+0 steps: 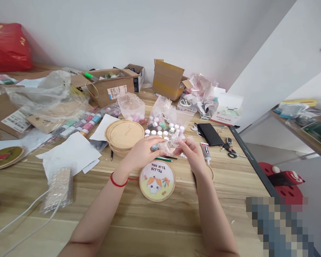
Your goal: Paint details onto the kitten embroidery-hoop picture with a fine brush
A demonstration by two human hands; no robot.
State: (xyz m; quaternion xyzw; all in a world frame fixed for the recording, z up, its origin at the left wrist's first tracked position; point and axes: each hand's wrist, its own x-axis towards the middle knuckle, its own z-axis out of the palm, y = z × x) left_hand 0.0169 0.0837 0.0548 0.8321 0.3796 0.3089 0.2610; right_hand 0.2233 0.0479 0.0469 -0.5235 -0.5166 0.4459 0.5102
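Visibly crumpled clear plastic

Head camera: worn on the person's head, facing forward and down in a wide sweep
Counter: viewed from above the near side, back to the white wall
Forearms: entering from the bottom edge, near the lens
Left hand and right hand: at mid-frame, seen from behind and above
Right side: past the edge to a red stool
Left side: out to a red plastic bag, cut by the frame
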